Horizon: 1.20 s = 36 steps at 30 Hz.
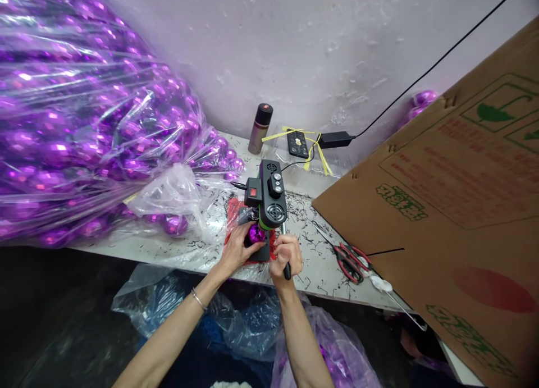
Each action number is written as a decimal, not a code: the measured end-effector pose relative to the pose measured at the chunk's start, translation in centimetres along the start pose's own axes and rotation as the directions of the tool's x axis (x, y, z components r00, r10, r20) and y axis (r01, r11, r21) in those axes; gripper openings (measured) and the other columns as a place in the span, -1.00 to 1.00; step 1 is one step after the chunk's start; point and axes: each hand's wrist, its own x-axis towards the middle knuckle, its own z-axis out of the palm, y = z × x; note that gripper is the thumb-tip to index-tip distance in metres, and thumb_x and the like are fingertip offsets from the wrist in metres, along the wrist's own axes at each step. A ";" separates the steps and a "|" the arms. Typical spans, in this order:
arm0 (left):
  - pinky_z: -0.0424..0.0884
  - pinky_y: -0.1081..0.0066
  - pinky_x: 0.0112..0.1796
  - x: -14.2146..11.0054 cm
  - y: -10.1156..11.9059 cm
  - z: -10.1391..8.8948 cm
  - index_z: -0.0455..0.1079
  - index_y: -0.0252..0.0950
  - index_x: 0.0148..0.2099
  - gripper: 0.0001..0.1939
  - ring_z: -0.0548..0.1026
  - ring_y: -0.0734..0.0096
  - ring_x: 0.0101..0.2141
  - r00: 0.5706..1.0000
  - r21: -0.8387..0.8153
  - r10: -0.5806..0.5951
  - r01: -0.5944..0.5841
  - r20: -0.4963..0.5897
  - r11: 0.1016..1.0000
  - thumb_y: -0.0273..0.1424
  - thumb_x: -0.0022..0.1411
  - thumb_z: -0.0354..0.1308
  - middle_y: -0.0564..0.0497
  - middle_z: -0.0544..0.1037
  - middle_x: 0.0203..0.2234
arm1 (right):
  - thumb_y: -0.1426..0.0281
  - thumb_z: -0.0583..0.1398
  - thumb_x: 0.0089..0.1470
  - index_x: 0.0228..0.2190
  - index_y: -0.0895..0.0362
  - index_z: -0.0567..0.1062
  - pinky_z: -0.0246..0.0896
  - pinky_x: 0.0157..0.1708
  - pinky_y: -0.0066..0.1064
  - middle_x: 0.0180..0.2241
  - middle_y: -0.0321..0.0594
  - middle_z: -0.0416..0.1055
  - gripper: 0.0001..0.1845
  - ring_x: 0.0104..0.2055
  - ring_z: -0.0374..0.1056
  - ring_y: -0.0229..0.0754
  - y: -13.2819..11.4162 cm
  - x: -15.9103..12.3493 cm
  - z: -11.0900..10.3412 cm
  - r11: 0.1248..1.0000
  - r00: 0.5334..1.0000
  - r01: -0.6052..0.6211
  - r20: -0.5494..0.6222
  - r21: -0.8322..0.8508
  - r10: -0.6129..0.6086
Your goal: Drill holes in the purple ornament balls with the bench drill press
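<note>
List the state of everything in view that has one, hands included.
Left hand: holding purple ball
Right hand: gripping lever
Black device: upright, power unclear
Bottle: upright, capped
Scissors: lying down, blade gap unclear
Big clear bag: filled, purple balls
Carton: opening not visible

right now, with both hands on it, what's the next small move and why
Probably ease the lever gently with the right hand: that hand is closed around it, while the left hand holds the shiny purple ball at the near end of the black device. Whether the ball is seated can't be seen, so going slowly seems wise.
</note>
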 end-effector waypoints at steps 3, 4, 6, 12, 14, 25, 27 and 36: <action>0.49 0.05 0.08 0.0 -0.2 0.1 0.36 -0.30 0.22 -0.46 0.57 0.01 0.06 1.000 0.002 0.016 -0.016 -0.012 1.000 -0.16 0.30 0.30 -0.23 0.60 0.04 | 0.37 -0.04 0.39 -0.46 0.05 0.30 0.23 -0.35 -0.34 -0.45 -0.30 0.34 -0.65 -0.41 0.28 -0.25 0.2 0.0 0.0 1.000 1.000 0.015 0.005 -0.010 -0.015; 0.49 0.05 0.07 0.0 -0.2 0.2 0.36 -0.30 0.22 -0.45 0.57 0.00 0.06 1.000 0.005 0.017 -0.017 -0.015 1.000 -0.16 0.29 0.30 -0.22 0.60 0.04 | 0.38 -0.04 0.39 -0.46 0.05 0.30 0.24 -0.36 -0.33 -0.45 -0.29 0.33 -0.65 -0.42 0.28 -0.25 0.3 0.0 0.0 1.000 1.000 0.025 0.002 -0.017 -0.025; 0.50 0.04 0.07 0.1 -0.3 0.2 0.37 -0.29 0.22 -0.45 0.57 0.00 0.06 1.000 0.012 0.016 -0.016 -0.018 1.000 -0.15 0.29 0.31 -0.22 0.60 0.05 | 0.38 -0.05 0.39 -0.47 0.05 0.30 0.23 -0.38 -0.33 -0.45 -0.29 0.33 -0.65 -0.43 0.26 -0.25 0.4 0.1 0.1 0.998 0.999 0.051 -0.010 -0.024 -0.052; 0.51 0.05 0.06 0.2 -0.3 0.3 0.38 -0.26 0.21 -0.46 0.58 0.01 0.05 0.999 0.039 0.022 -0.021 -0.030 0.999 -0.15 0.28 0.32 -0.20 0.61 0.04 | 0.38 -0.06 0.40 -0.47 0.05 0.26 0.21 -0.41 -0.35 -0.46 -0.32 0.29 -0.64 -0.45 0.24 -0.26 0.9 0.3 0.3 0.995 0.994 0.103 -0.021 -0.009 -0.103; 0.51 0.05 0.05 0.3 -0.3 0.4 0.38 -0.27 0.21 -0.46 0.58 0.01 0.05 0.999 0.041 0.032 -0.031 -0.036 0.999 -0.16 0.27 0.33 -0.20 0.61 0.03 | 0.39 -0.05 0.39 -0.48 0.05 0.26 0.20 -0.43 -0.35 -0.45 -0.33 0.29 -0.65 -0.45 0.24 -0.26 0.9 0.5 0.2 0.994 0.994 0.111 -0.016 -0.003 -0.111; 0.50 0.02 0.06 0.5 -0.8 0.9 0.40 -0.29 0.20 -0.44 0.58 -0.01 0.04 0.999 0.029 0.024 -0.022 -0.043 0.999 -0.17 0.24 0.35 -0.22 0.61 0.02 | 0.38 0.00 0.36 -0.52 0.05 0.27 0.23 -0.46 -0.35 -0.49 -0.32 0.32 -0.64 -0.46 0.28 -0.24 0.8 0.8 0.2 0.986 0.986 0.165 0.010 -0.013 -0.165; 0.51 0.01 0.06 0.8 -0.9 1.0 0.40 -0.30 0.20 -0.42 0.59 -0.02 0.04 0.999 0.023 0.018 -0.017 -0.040 1.000 -0.16 0.23 0.37 -0.23 0.61 0.02 | 0.33 0.02 0.35 -0.55 0.05 0.28 0.23 -0.47 -0.37 -0.51 -0.33 0.32 -0.61 -0.47 0.29 -0.25 0.5 1.1 0.1 0.984 0.984 0.177 0.017 -0.006 -0.177; 0.36 -0.11 0.22 -3.2 0.0 -0.1 0.30 -0.27 0.27 -0.39 0.48 -0.05 0.19 0.997 0.032 0.074 -0.074 0.021 0.997 -0.22 0.25 0.34 -0.26 0.52 0.16 | 0.34 0.03 0.39 -0.58 0.07 0.24 0.10 -0.42 -0.39 -0.56 -0.37 0.24 -0.55 -0.48 0.21 -0.29 -3.6 6.6 -1.0 0.978 0.976 -0.210 0.051 0.007 0.210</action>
